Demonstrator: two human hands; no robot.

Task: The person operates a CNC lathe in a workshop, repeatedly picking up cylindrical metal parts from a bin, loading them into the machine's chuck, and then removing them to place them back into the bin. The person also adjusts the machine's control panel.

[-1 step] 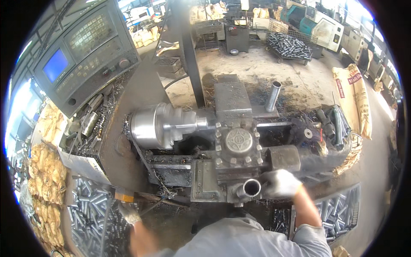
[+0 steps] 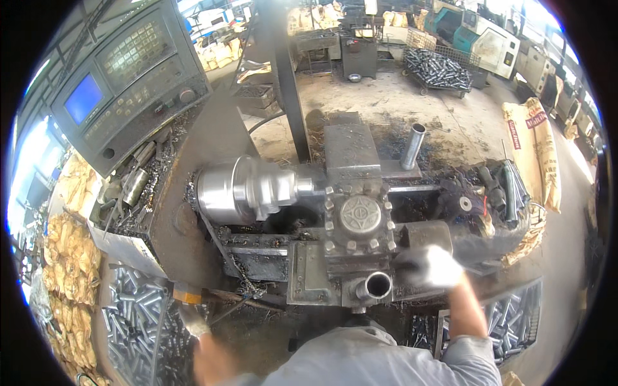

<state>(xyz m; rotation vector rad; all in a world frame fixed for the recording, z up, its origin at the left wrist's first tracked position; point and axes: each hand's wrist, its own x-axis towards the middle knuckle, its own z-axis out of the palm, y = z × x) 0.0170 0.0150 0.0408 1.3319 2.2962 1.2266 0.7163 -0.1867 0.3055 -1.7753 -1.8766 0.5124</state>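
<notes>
One short metal tube [image 2: 378, 286] is held in the front of the machine's tool block [image 2: 358, 219], and the gloved right hand [image 2: 430, 266] is seen just beside it; whether it is open or closed cannot be told. One more tube [image 2: 412, 146] is stood upright behind the block. The gloved left hand [image 2: 192, 320] is lowered near a bin of many tubes [image 2: 132, 321]; its grip cannot be told.

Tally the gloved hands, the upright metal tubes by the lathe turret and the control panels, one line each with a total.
Gloved hands: 2, left hand and right hand
Metal tubes: 2, near tube and far tube
Control panel: 1
Total: 5
</notes>
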